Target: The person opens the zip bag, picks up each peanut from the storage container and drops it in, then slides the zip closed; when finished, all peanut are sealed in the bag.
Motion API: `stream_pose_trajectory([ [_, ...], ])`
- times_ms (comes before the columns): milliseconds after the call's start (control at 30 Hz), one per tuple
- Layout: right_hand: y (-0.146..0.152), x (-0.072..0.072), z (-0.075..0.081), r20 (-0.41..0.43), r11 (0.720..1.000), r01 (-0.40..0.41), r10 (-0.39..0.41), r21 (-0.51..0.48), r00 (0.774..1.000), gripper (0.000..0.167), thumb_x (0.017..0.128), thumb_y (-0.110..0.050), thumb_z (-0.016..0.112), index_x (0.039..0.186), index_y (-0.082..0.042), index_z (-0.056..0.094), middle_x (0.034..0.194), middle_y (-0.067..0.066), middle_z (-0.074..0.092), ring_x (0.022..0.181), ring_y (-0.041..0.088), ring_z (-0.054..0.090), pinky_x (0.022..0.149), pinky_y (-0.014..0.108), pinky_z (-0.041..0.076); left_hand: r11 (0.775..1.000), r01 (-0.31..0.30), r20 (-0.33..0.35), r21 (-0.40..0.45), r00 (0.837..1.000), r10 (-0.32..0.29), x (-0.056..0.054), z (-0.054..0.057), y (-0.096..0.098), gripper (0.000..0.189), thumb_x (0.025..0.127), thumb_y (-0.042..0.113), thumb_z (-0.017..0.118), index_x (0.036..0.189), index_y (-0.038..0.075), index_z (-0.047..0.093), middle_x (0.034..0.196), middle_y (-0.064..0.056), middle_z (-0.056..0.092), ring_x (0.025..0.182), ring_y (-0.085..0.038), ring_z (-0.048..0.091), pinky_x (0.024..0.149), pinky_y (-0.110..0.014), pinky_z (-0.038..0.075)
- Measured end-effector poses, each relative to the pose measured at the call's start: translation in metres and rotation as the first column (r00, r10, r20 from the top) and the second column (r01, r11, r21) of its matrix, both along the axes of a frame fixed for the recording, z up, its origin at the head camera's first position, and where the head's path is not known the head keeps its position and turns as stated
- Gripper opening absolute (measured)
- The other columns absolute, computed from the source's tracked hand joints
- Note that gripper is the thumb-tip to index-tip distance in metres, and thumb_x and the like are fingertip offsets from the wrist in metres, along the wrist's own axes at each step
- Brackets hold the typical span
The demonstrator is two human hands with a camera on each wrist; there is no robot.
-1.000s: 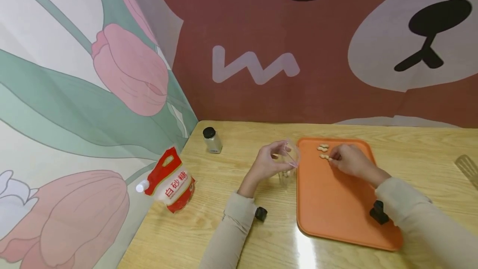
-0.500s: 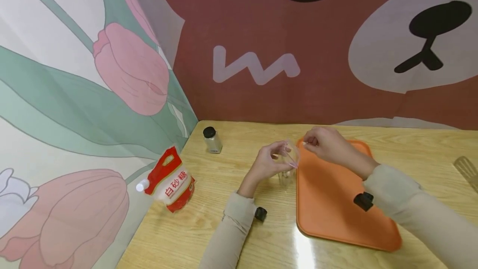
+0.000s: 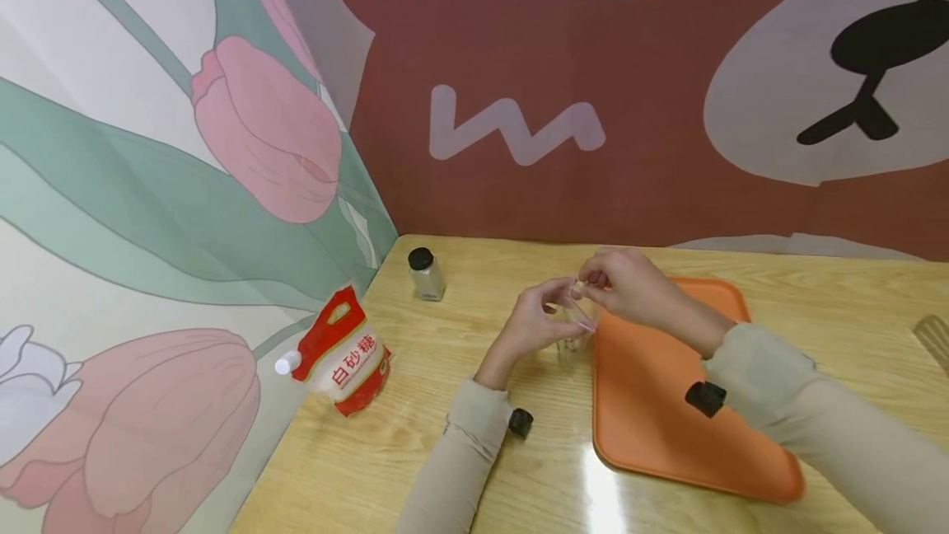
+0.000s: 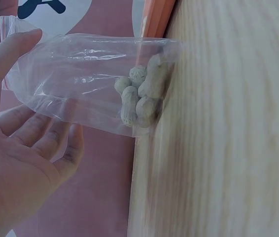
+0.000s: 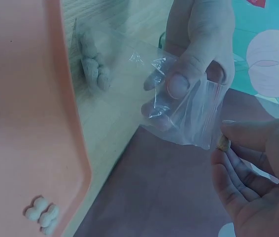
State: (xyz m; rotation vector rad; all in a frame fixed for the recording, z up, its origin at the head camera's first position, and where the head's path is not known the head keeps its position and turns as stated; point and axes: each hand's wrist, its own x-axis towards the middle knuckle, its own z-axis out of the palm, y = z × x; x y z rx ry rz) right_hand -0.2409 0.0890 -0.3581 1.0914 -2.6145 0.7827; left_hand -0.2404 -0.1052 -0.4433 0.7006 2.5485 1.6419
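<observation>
My left hand [image 3: 530,320] holds a clear zip bag [image 4: 85,64] near its opening, thumb on one side and fingers on the other. Several unshelled peanuts [image 4: 152,81] lie in the bottom of the bag, which hangs down to the wooden table beside the tray. At the bag's mouth, my right hand [image 3: 630,283] pinches a peanut [image 5: 223,143] between thumb and fingertips. More peanuts [image 5: 41,215] lie on the orange tray [image 3: 667,410] in the right wrist view; in the head view the right hand and forearm cover that spot.
A red and white bag of white sugar [image 3: 352,357] with a spout stands on the left. Behind it is a small black-capped jar [image 3: 427,277]. A slotted spatula [image 3: 932,340] lies at the right edge. Printed cloth walls border the table [image 3: 460,369] at the back and left.
My right hand has picked a peanut off the tray and carried it left to the bag's mouth. The left hand has kept its hold on the bag in about the same place.
</observation>
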Motion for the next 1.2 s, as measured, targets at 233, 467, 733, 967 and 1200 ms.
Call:
stream_pose_trajectory([
  [233, -0.001, 0.001, -0.001, 0.033, 1.000, 0.010, -0.010, 0.002, 0.999, 0.008, 0.084, -0.002, 0.077, 0.092, 0.000, 0.074, 0.077, 0.000, 0.064, 0.067, 0.014, 0.060, 0.062, 0.036, 0.053, 1.000, -0.005, -0.002, -0.009, 1.000, 0.005, -0.001, 0.000, 0.000, 0.072, 0.079, 0.020, 0.086, 0.142, 0.006, 0.054, 0.116, -0.016, 0.067, 0.101, -0.014, 0.061, 0.086, -0.035, 0.049],
  [467, -0.001, 0.001, -0.004, 0.037, 1.000, 0.018, -0.018, -0.003, 0.999, 0.011, 0.083, -0.001, 0.077, 0.094, 0.002, 0.074, 0.079, 0.002, 0.065, 0.069, 0.015, 0.061, 0.063, 0.036, 0.054, 1.000, -0.010, -0.007, -0.006, 1.000, 0.010, 0.000, 0.000, 0.000, 0.070, 0.078, 0.016, 0.085, 0.140, 0.005, 0.055, 0.116, -0.016, 0.068, 0.097, -0.006, 0.060, 0.085, -0.032, 0.049],
  [733, 0.000, 0.001, -0.004, 0.037, 1.000, 0.015, -0.014, -0.021, 0.999, 0.012, 0.082, 0.002, 0.077, 0.094, 0.003, 0.074, 0.081, 0.003, 0.066, 0.071, 0.017, 0.063, 0.065, 0.038, 0.055, 1.000, -0.008, -0.015, -0.007, 1.000, 0.007, 0.000, 0.000, 0.000, 0.070, 0.078, 0.015, 0.085, 0.140, 0.004, 0.055, 0.117, -0.017, 0.068, 0.096, -0.005, 0.061, 0.085, -0.035, 0.050],
  [967, 0.012, -0.001, -0.003, 0.034, 0.999, 0.051, -0.050, -0.014, 0.998, 0.013, 0.083, 0.001, 0.077, 0.095, 0.004, 0.073, 0.083, 0.008, 0.068, 0.074, 0.023, 0.065, 0.068, 0.043, 0.055, 1.000, 0.018, -0.020, -0.005, 1.000, -0.018, -0.001, -0.002, 0.001, 0.070, 0.081, 0.015, 0.084, 0.143, 0.008, 0.053, 0.119, -0.007, 0.069, 0.096, -0.004, 0.061, 0.085, -0.036, 0.048],
  [1200, 0.043, -0.014, -0.019, 0.156, 0.986, 0.157, -0.165, 0.061, 0.974, 0.020, 0.087, -0.004, 0.075, 0.103, 0.007, 0.071, 0.091, 0.013, 0.068, 0.082, 0.027, 0.065, 0.074, 0.047, 0.054, 1.000, 0.021, -0.032, -0.008, 0.999, -0.021, -0.002, -0.002, 0.002, 0.070, 0.081, 0.013, 0.084, 0.143, 0.008, 0.053, 0.117, -0.004, 0.070, 0.095, -0.004, 0.061, 0.083, -0.028, 0.047],
])
